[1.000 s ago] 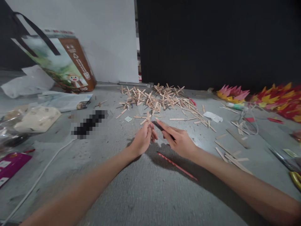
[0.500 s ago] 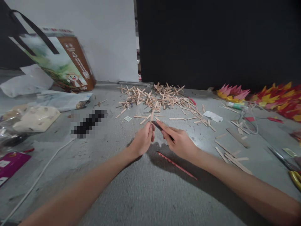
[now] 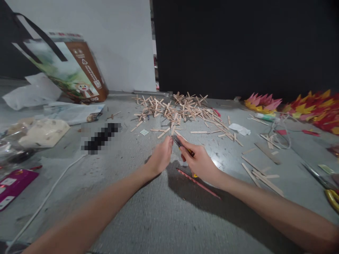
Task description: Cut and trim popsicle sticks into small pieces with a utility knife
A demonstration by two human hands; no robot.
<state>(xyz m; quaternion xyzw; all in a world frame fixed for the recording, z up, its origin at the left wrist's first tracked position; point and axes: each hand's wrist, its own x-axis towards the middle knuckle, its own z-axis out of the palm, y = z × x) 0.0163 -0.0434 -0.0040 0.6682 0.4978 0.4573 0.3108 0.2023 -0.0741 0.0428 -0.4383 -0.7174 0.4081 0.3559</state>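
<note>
My left hand [image 3: 161,155] is closed, its fingertips pinching a wooden craft stick [image 3: 173,129] whose far end points away from me. My right hand [image 3: 200,160] is wrapped around a dark hand tool with yellow marks, apparently pliers [image 3: 188,149]. The tool's tip meets the stick at my left fingertips; the exact contact is hidden. A yellow bit shows beneath my right palm. Below the hands, a red patterned pencil [image 3: 198,183] lies slantwise on the grey table [image 3: 148,218]. Just beyond them spreads a heap of crossed craft sticks [image 3: 174,109].
Loose sticks [image 3: 267,181], yellow-handled scissors [image 3: 332,199], a white cable [image 3: 287,137] and paper flowers [image 3: 263,103] lie to the right. On the left are a printed bag [image 3: 76,70], plastic packages [image 3: 43,132], a purple card [image 3: 17,187] and a blurred-out dark object [image 3: 100,137] with a cord.
My right hand has turned slightly and shifted a little left and down, exposing more of the tool's yellow marks. My left hand stays nearly in place.
</note>
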